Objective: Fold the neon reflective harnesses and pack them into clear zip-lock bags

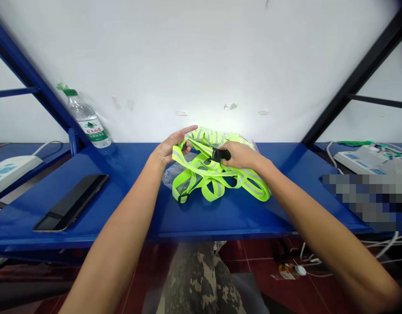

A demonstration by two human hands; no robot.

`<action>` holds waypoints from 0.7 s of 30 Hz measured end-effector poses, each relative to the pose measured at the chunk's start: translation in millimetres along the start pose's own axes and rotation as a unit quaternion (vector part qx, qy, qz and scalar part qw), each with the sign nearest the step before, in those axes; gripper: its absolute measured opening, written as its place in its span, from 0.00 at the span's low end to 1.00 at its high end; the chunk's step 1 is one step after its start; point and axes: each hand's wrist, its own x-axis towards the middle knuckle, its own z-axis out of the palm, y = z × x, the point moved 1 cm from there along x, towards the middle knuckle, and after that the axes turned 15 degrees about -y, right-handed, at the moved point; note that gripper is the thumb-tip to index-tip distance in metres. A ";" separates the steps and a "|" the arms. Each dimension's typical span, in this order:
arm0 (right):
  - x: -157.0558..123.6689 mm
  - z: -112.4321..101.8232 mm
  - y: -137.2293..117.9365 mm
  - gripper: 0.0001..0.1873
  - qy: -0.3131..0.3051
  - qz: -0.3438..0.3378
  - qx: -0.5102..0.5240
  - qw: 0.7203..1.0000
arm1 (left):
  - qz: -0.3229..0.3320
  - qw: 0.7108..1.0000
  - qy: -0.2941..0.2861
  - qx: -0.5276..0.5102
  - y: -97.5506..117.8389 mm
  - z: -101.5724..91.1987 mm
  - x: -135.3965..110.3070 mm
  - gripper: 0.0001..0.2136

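Observation:
A tangle of neon-yellow reflective strap [211,188] with grey stripes lies looped on the blue table in front of me. My left hand [174,145] has a length of the strap between thumb and fingers, with the index finger stretched out. In my right hand [240,155] is a black plastic buckle [218,154] on the strap, gripped at its right end. A small black slider [183,198] sits on the loop nearest me. Behind the straps lies clear plastic packaging [207,135] with more yellow striped material, partly hidden by my hands.
On the blue table [194,222] a black phone [71,203] lies at left. A water bottle [91,122] leans against the white wall behind it. Power strips [14,168] and cables are at both sides; blue frame posts flank the table.

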 end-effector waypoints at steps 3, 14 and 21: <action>1.2 5.2 5.6 0.21 0.007 -0.010 0.024 1.000 | -0.045 0.996 0.009 0.080 2.5 -3.3 -3.5 0.34; -3.3 13.7 -6.4 0.23 0.035 -0.008 -0.068 0.997 | -0.081 0.780 0.010 0.620 -20.2 58.7 36.5 0.25; -11.2 7.0 -9.1 0.26 0.079 -0.030 -0.045 0.995 | -0.102 0.835 0.013 0.541 -29.3 64.2 43.2 0.22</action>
